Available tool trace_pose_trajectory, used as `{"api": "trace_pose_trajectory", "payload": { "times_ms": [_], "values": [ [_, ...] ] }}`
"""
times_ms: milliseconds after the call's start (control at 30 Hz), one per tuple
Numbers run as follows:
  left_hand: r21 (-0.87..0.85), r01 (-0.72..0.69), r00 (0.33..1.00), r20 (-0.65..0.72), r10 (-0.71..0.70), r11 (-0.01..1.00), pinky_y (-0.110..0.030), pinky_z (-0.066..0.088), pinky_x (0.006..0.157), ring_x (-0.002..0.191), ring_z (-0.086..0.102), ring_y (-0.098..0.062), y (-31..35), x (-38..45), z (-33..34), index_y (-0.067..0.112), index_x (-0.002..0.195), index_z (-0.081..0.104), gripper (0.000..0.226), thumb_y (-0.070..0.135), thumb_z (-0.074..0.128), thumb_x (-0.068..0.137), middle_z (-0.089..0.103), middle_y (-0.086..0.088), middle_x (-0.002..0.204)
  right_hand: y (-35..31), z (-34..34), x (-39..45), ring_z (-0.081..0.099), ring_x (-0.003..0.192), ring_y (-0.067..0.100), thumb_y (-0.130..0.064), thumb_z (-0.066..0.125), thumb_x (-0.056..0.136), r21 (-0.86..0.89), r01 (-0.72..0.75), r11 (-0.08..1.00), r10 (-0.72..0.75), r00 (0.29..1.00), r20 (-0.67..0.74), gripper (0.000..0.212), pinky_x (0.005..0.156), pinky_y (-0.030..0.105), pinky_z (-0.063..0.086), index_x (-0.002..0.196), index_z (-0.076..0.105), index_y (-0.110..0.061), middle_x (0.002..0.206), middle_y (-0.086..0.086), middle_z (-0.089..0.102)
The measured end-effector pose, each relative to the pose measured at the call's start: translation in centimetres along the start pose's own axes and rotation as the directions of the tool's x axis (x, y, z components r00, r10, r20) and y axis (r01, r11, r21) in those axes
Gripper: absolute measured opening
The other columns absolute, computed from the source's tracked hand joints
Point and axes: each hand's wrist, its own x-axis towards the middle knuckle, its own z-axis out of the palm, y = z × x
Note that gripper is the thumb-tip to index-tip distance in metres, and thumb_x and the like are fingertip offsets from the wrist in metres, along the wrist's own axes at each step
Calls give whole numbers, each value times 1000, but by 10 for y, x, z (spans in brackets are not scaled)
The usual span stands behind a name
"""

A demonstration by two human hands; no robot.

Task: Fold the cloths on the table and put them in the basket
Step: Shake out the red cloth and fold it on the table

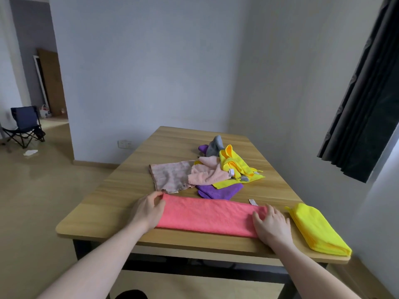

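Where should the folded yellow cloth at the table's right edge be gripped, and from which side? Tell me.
Take the folded yellow cloth across its narrow width near the middle, coming from above, thumb on one long edge and fingers on the other. It lies flat as a thick layered oblong, so a pinch spanning all layers would likely keep the fold intact. The right hand is nearest.

table (121, 190): light wood-grain top, smooth, slight sheen. pink cloth (207, 216) at near edge: matt, fine fuzzy pile. folded yellow cloth (317, 229) at near right corner: matt microfibre look. peach cloth (205, 175) mid-table: fluffy terry.
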Motion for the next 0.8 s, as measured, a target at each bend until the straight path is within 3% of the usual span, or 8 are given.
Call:
{"api": "trace_pose_trajectory", "payload": {
  "times_ms": [133,200,300,367,433,633,733,800],
  "values": [
    [45,-3,999,40,1,999,-37,47,101,127,53,-18,0,-4,-3,32,134,59,53,47,44,85,61,6,139,-2,-15,-1,50,127,31,-54,45,91,-102,-52,993,48,998,-38,57,105,43,42,133,53,-17,138,9,57],
    [68,-22,999,45,19,997,-38,47,103,125,54,-18,0,-3,-3,29,133,62,51,43,48,86,63,4,136,-4,-23,3,50,126,32,-55,45,91,-166,-87,982,93,995,26,57,102,43,43,133,52,-17,136,10,55],
    [89,-44,998,43,40,995,-37,48,104,125,55,-19,1,-5,-4,28,135,61,49,38,54,87,62,2,136,-7,-34,13,56,119,32,-54,53,88,-90,-185,979,198,966,166,62,94,39,50,133,47,-11,131,12,56],
    [88,-46,998,48,42,995,-37,49,102,124,56,-18,0,-5,-4,30,136,60,50,39,55,86,62,3,137,-12,-44,16,62,104,26,-57,59,86,-43,-249,968,251,933,258,61,80,33,52,123,54,-9,114,8,63],
    [85,-50,998,53,45,995,-36,53,96,119,58,-18,-1,-5,-5,33,136,59,52,41,56,85,61,3,136,-13,-55,20,64,93,22,-49,67,85,-41,-274,961,272,906,325,46,69,29,50,106,59,-9,96,5,62],
    [60,-60,996,69,56,996,-37,53,95,119,57,-19,-2,-5,-6,36,135,58,56,44,59,80,61,2,136,-9,-71,25,64,89,22,-25,73,84,81,-395,915,325,841,433,31,71,32,55,104,59,-6,102,10,66],
    [53,-73,996,63,70,996,-33,50,92,118,57,-19,0,-5,-6,36,132,60,54,43,63,79,62,2,134,-6,-80,29,68,96,27,-21,72,81,157,-411,898,317,851,419,31,85,40,60,103,59,-5,105,13,67],
    [56,-75,996,62,72,996,-32,49,92,120,57,-18,1,-5,-6,37,131,61,55,46,65,76,61,2,135,-6,-90,33,71,90,28,-17,72,77,197,-400,895,308,874,376,28,84,42,62,99,60,-3,100,15,69]
  ]
}}
